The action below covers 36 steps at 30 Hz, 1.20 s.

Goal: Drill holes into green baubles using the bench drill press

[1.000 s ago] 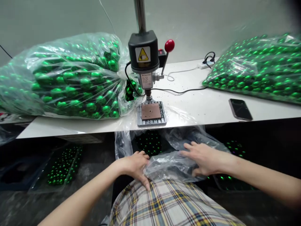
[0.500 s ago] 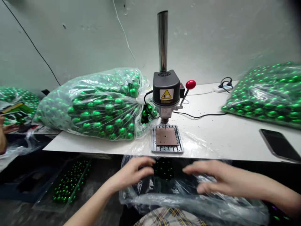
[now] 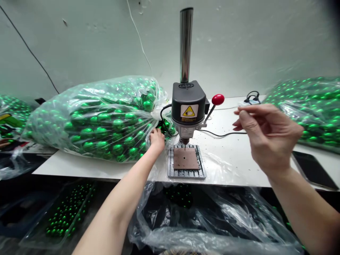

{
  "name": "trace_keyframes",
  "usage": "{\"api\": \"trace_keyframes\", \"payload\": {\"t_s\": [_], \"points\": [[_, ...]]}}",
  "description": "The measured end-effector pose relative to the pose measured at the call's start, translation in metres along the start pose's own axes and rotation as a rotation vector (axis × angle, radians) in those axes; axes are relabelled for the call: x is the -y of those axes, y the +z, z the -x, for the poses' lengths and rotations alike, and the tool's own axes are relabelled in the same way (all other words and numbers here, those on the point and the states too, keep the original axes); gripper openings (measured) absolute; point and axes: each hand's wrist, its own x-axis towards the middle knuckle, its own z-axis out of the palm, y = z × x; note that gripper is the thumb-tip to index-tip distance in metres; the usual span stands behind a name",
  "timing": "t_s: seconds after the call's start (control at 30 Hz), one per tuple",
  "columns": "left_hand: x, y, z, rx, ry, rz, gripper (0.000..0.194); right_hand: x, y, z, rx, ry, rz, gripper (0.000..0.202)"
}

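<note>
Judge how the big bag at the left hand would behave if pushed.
The clear, wrinkled bag would likely slump and reshape rather than stay stiff. The green balls inside, round and glossy, would probably slide and roll.

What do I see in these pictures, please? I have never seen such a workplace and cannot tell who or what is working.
There is no robot here: a person works with two bare hands. One camera, worn on the head, takes every picture, looking forward and down. The machine in the middle is a small drill; its lever ends in a red knob. On its base lies a brown plate with a hole. The white table also carries a bag of green balls on the left, another bag on the right, and a phone. The left hand reaches to the left bag's mouth; whether it grips anything is hidden. The right hand is raised above the table, with nothing visible in it.
</note>
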Motion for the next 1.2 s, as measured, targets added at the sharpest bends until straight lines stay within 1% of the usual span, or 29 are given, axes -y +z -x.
{"api": "trace_keyframes", "payload": {"t_s": [0.07, 0.13, 0.17, 0.2, 0.23, 0.27, 0.33, 0.37, 0.4, 0.43, 0.47, 0.5, 0.53, 0.57, 0.6, 0.67, 0.77, 0.87, 0.93, 1.0, 1.07, 1.13, 1.2], "points": [[0.005, -0.001, -0.001, 0.026, 0.000, -0.010, 0.036, -0.009, -0.001, -0.009, -0.018, -0.019, 0.028, 0.018], [0.013, -0.005, 0.000, 0.030, 0.045, -0.012, 0.035, -0.017, 0.001, -0.020, 0.012, -0.002, 0.010, 0.023], [0.017, -0.007, 0.004, 0.007, 0.071, 0.009, 0.034, -0.021, 0.003, -0.026, 0.040, 0.012, -0.011, 0.025], [0.021, -0.010, 0.009, -0.041, 0.092, 0.059, 0.033, -0.024, 0.006, -0.031, 0.063, 0.027, -0.040, 0.028], [0.024, -0.012, 0.017, -0.117, 0.101, 0.149, 0.033, -0.027, 0.010, -0.035, 0.078, 0.041, -0.069, 0.030], [0.026, -0.014, 0.027, -0.216, 0.096, 0.286, 0.033, -0.030, 0.014, -0.039, 0.090, 0.055, -0.095, 0.031], [0.023, -0.016, 0.052, -0.413, 0.041, 0.705, 0.038, -0.032, 0.023, -0.044, 0.114, 0.092, -0.140, 0.031], [0.019, -0.015, 0.067, -0.456, -0.005, 0.969, 0.041, -0.032, 0.027, -0.045, 0.132, 0.114, -0.159, 0.029], [0.013, -0.013, 0.081, -0.426, -0.063, 1.264, 0.043, -0.032, 0.032, -0.046, 0.157, 0.136, -0.173, 0.027], [0.006, -0.011, 0.095, -0.312, -0.132, 1.560, 0.045, -0.031, 0.035, -0.046, 0.177, 0.155, -0.180, 0.024], [-0.001, -0.008, 0.106, -0.137, -0.204, 1.827, 0.047, -0.031, 0.039, -0.046, 0.188, 0.168, -0.181, 0.021], [-0.009, -0.004, 0.116, 0.045, -0.281, 2.047, 0.048, -0.030, 0.042, -0.046, 0.190, 0.175, -0.182, 0.018], [-0.016, -0.001, 0.123, 0.215, -0.352, 2.213, 0.047, -0.030, 0.045, -0.047, 0.184, 0.177, -0.188, 0.017], [-0.021, 0.002, 0.128, 0.341, -0.411, 2.328, 0.045, -0.031, 0.047, -0.048, 0.172, 0.178, -0.199, 0.016], [-0.026, 0.005, 0.131, 0.407, -0.452, 2.402, 0.041, -0.032, 0.049, -0.049, 0.159, 0.181, -0.208, 0.016], [-0.031, 0.008, 0.130, 0.428, -0.475, 2.461, 0.031, -0.035, 0.052, -0.054, 0.159, 0.192, -0.212, 0.015], [-0.031, 0.012, 0.124, 0.449, -0.451, 2.439, 0.022, -0.039, 0.055, -0.060, 0.202, 0.202, -0.176, 0.018], [-0.030, 0.016, 0.119, 0.522, -0.455, 2.450, 0.022, -0.041, 0.056, -0.062, 0.231, 0.177, -0.171, 0.023], [-0.030, 0.020, 0.117, 0.512, -0.463, 2.463, 0.024, -0.040, 0.057, -0.061, 0.236, 0.148, -0.175, 0.026], [-0.030, 0.025, 0.116, 0.432, -0.442, 2.414, 0.027, -0.040, 0.057, -0.060, 0.235, 0.119, -0.180, 0.029], [-0.031, 0.030, 0.115, 0.331, -0.378, 2.312, 0.034, -0.041, 0.057, -0.059, 0.235, 0.098, -0.182, 0.030], [-0.031, 0.034, 0.115, 0.236, -0.304, 2.176, 0.046, -0.042, 0.057, -0.058, 0.236, 0.091, -0.183, 0.030], [-0.032, 0.037, 0.114, 0.116, -0.241, 1.997, 0.057, -0.043, 0.057, -0.058, 0.234, 0.090, -0.188, 0.030]]}}
